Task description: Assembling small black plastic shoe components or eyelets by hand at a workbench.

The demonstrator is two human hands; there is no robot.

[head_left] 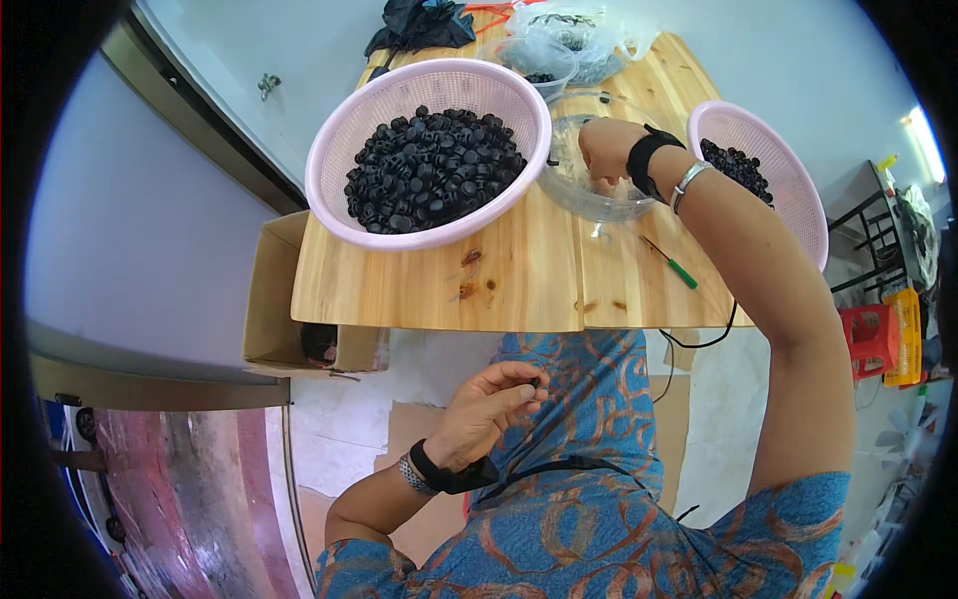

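Two pink basket rims [429,241] flank the right hand [608,150].

Looks like small workshop: wooden table [399,290], pink baskets [321,190] of black parts [429,170], green-handled screwdriver [683,275], cardboard box [264,295].

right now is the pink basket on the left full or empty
Partly full: small black pieces heap up in the left pink basket, with bare wall showing above them.
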